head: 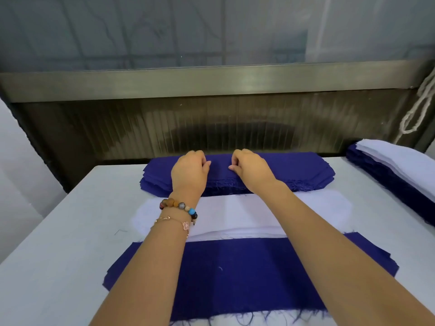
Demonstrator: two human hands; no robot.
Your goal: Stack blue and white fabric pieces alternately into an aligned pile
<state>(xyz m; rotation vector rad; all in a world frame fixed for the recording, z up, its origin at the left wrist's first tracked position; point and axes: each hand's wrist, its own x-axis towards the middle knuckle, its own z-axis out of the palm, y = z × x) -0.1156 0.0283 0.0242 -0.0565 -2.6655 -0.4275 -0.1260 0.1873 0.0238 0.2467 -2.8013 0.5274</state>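
Both hands on the far blue stack, nipping at its top layer.

Left hand and right hand sit side by side, close but not touching, fingers curled down and thumbs tucked in. Each pinches the top blue piece near the middle of the blue fabric stack; how many plies they've caught, I can't tell. That stack lies at the far edge of the white table, frayed edge towards the person. Just this side of it, under the forearms, is a white fabric stack. Nearest of all is the near pile, blue on top, threads straggling off its front edge. A beaded bracelet and a chain bracelet ring the left wrist. Off right is a side pile, white over blue. Behind runs a metal rail, with a pale cord hanging at right.
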